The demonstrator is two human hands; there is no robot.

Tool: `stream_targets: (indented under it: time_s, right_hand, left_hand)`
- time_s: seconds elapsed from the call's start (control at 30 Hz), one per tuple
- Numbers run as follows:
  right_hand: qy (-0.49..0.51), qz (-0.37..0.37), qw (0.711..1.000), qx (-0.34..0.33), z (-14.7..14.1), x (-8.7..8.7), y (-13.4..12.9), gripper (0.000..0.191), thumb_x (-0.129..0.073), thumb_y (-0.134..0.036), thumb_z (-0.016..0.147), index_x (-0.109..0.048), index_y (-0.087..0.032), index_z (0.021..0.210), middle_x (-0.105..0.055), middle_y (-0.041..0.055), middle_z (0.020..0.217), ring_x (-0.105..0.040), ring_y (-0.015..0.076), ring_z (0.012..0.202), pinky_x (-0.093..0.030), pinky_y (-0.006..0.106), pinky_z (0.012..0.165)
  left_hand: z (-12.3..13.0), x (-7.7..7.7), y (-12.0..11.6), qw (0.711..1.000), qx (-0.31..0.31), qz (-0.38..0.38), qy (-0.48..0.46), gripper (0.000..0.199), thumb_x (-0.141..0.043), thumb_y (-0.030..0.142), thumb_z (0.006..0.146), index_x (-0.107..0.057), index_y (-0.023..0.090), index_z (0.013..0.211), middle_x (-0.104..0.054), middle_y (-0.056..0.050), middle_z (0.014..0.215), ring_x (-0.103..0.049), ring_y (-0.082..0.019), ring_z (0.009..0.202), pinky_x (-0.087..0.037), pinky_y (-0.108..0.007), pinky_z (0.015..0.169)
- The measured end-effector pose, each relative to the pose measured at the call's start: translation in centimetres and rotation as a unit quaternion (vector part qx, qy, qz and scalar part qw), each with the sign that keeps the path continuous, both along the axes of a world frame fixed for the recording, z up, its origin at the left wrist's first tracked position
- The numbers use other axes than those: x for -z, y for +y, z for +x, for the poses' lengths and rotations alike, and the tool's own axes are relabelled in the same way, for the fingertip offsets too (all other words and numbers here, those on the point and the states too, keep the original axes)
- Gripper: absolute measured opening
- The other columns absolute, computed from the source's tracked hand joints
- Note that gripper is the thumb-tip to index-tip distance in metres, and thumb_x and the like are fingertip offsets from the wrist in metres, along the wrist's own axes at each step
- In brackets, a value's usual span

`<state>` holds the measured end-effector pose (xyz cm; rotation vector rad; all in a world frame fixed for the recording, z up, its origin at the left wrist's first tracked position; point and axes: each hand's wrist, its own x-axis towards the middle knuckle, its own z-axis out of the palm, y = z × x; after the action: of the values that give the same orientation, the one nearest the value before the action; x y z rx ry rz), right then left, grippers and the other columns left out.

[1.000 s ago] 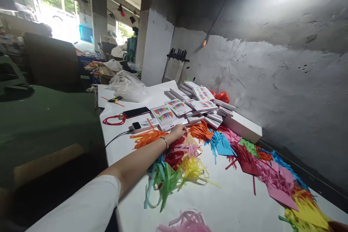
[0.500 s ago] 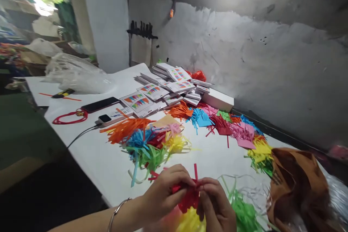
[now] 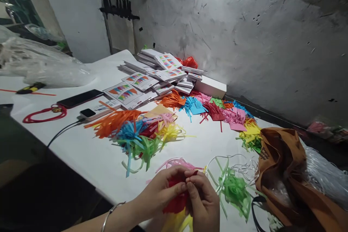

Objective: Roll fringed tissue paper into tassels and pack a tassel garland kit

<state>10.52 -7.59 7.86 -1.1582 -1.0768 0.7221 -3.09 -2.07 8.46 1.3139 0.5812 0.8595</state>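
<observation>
My left hand (image 3: pixel 163 192) and my right hand (image 3: pixel 204 201) meet at the table's near edge, fingertips pinched together on a red fringed paper piece (image 3: pixel 175 203). Its upper edge is between the fingers; the rest hangs behind and below them, partly hidden. Yellow paper strips (image 3: pixel 174 223) show under the hands, and pink strips (image 3: pixel 178 161) lie just beyond. Right of my right hand is a green fringed paper bunch (image 3: pixel 236 190), with thin white string (image 3: pixel 241 166) beside it. A mixed heap of coloured fringes (image 3: pixel 138 130) lies farther left.
Printed packs (image 3: pixel 123 92) are piled at the back beside a white box (image 3: pixel 210 86). A row of fringed papers (image 3: pixel 214 110) curves toward a brown bag (image 3: pixel 282 159) at right. A phone (image 3: pixel 80 98), red cord (image 3: pixel 45 116) and yellow-black cutter (image 3: pixel 31 87) lie left.
The view has turned right and down. My hands have drawn closer together on the red paper, and the red strips standing above them are gone from sight. Pink strips now show behind.
</observation>
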Motion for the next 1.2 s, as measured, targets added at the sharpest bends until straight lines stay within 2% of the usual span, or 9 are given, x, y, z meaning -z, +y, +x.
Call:
stream_targets:
  time_s: [0.07, 0.17, 0.23, 0.27, 0.4, 0.53, 0.67, 1.0, 1.2]
  right_hand:
    - [0.027, -0.014, 0.999, 0.026, 0.0, 0.5, -0.2, 0.025, -0.068, -0.046, 0.087, -0.072, -0.022, 0.081, -0.071, 0.0083, 0.107, -0.063, 0.0143, 0.066, -0.052, 0.025, 0.058]
    - [0.047, -0.050, 0.995, 0.069, 0.4, 1.4, -0.6, 0.026, -0.066, -0.047, 0.088, -0.072, -0.021, 0.090, -0.070, 0.0036, 0.084, -0.053, 0.0094, 0.049, -0.043, 0.021, 0.046]
    - [0.010, -0.072, 0.995, 0.073, 0.6, 1.6, -0.9, 0.027, -0.064, -0.047, 0.090, -0.072, -0.022, 0.093, -0.064, -0.0008, 0.066, -0.052, 0.0107, 0.049, -0.042, 0.021, 0.047]
    - [-0.020, -0.075, 0.995, 0.066, 0.7, 1.6, -1.0, 0.028, -0.062, -0.048, 0.091, -0.073, -0.022, 0.092, -0.063, -0.0013, 0.063, -0.055, 0.0116, 0.051, -0.043, 0.021, 0.050]
    - [-0.104, -0.036, 0.993, 0.044, 0.5, 0.8, -1.2, 0.026, -0.058, -0.044, 0.093, -0.073, -0.024, 0.088, -0.071, 0.0005, 0.076, -0.066, 0.0140, 0.068, -0.048, 0.021, 0.066]
    - [-0.131, -0.020, 0.989, 0.063, 0.3, -0.1, -1.4, 0.022, -0.058, -0.040, 0.093, -0.073, -0.025, 0.086, -0.073, -0.0005, 0.078, -0.067, 0.0135, 0.067, -0.048, 0.020, 0.065]
    - [-0.143, -0.019, 0.987, 0.075, 0.4, 0.0, -1.5, 0.020, -0.058, -0.038, 0.093, -0.073, -0.026, 0.087, -0.073, -0.0020, 0.076, -0.067, 0.0123, 0.066, -0.048, 0.019, 0.064]
    - [-0.156, -0.016, 0.984, 0.081, 0.7, 0.6, -1.5, 0.021, -0.057, -0.037, 0.094, -0.072, -0.025, 0.087, -0.073, -0.0016, 0.078, -0.068, 0.0126, 0.068, -0.048, 0.019, 0.066]
    - [-0.173, -0.026, 0.983, 0.059, 1.1, 0.6, -1.5, 0.020, -0.055, -0.037, 0.095, -0.071, -0.027, 0.087, -0.071, -0.0041, 0.075, -0.066, 0.0102, 0.065, -0.046, 0.017, 0.065]
  left_hand:
    - [0.3, 0.4, -0.1, 0.996, -0.006, -0.083, -0.036, 0.032, -0.077, 0.044, 0.083, -0.072, 0.016, 0.099, -0.074, -0.009, 0.096, -0.067, -0.022, 0.088, -0.052, -0.032, 0.082]
    - [0.3, 0.6, 0.0, 0.984, -0.035, -0.158, -0.068, 0.031, -0.084, 0.041, 0.076, -0.074, 0.014, 0.088, -0.072, -0.005, 0.084, -0.064, -0.015, 0.076, -0.050, -0.025, 0.073]
    - [0.3, 0.5, -0.1, 0.973, -0.038, -0.210, -0.090, 0.030, -0.087, 0.038, 0.073, -0.075, 0.014, 0.086, -0.071, -0.003, 0.081, -0.062, -0.012, 0.072, -0.048, -0.020, 0.068]
    - [0.3, 0.4, -0.1, 0.965, -0.032, -0.238, -0.101, 0.030, -0.088, 0.037, 0.072, -0.075, 0.014, 0.086, -0.071, -0.002, 0.080, -0.062, -0.010, 0.070, -0.048, -0.019, 0.066]
    - [0.4, 0.2, -0.3, 0.939, -0.001, -0.306, -0.154, 0.030, -0.092, 0.031, 0.068, -0.077, 0.015, 0.089, -0.075, -0.004, 0.085, -0.067, -0.010, 0.073, -0.050, -0.017, 0.069]
    - [0.5, 0.5, -0.4, 0.927, 0.022, -0.327, -0.183, 0.025, -0.091, 0.026, 0.070, -0.077, 0.016, 0.089, -0.076, -0.005, 0.088, -0.070, -0.011, 0.077, -0.053, -0.018, 0.072]
    - [0.4, 0.9, -0.2, 0.926, 0.029, -0.332, -0.181, 0.025, -0.090, 0.026, 0.072, -0.077, 0.015, 0.091, -0.076, -0.005, 0.088, -0.071, -0.011, 0.076, -0.054, -0.018, 0.072]
    - [0.4, 1.0, -0.1, 0.940, 0.006, -0.307, -0.147, 0.025, -0.091, 0.029, 0.069, -0.079, 0.015, 0.086, -0.075, -0.004, 0.082, -0.067, -0.010, 0.072, -0.052, -0.016, 0.070]
    - [0.4, 1.1, 0.1, 0.953, 0.010, -0.274, -0.128, 0.025, -0.090, 0.033, 0.071, -0.079, 0.017, 0.086, -0.075, -0.003, 0.083, -0.065, -0.010, 0.073, -0.050, -0.017, 0.069]
